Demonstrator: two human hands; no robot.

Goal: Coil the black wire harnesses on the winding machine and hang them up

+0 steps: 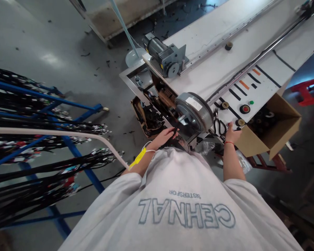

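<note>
My left hand (165,136) is closed round something black at the near end of the workbench, beside a grey reel-like wheel (195,111). A yellow tag (138,158) hangs at my left wrist. My right hand (232,134) is at the bench's near edge, fingers partly spread, next to a tape roll (240,122). Whether it touches the roll cannot be made out. Black-handled scissors (220,124) lie just left of it. Another tape roll (224,105) and a red button (245,109) sit farther up.
An open cardboard box (285,129) stands right of the white bench (214,66). A motor (159,50) is mounted at its far left. Blue racks (75,150) with black cable bundles fill the left. A scrap-filled box (149,120) is below the bench end.
</note>
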